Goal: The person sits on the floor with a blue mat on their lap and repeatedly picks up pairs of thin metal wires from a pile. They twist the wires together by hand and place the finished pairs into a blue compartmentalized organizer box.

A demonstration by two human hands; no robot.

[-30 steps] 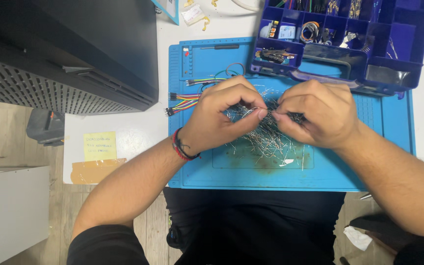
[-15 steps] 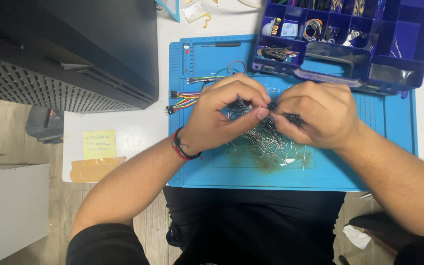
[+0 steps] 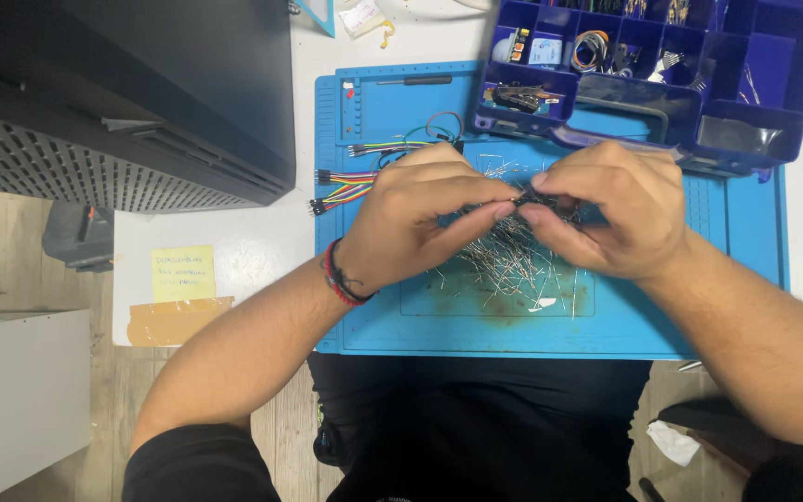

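Both hands meet over a blue work mat (image 3: 625,321). My left hand (image 3: 420,218) and my right hand (image 3: 611,209) pinch a small dark component (image 3: 533,197) between their fingertips. Under them lies a loose pile of thin metal leads and small parts (image 3: 508,265). The component is mostly hidden by the fingers. A red and black band circles my left wrist.
A dark blue compartment box (image 3: 662,65) with small parts stands at the mat's far right. Coloured jumper wires (image 3: 346,181) lie at the mat's left edge. A black machine (image 3: 123,93) fills the upper left. A yellow note (image 3: 183,271) is stuck on the white table.
Both hands stay together over the pile; the fingers have shifted slightly on the small dark component. The view has drifted a little.
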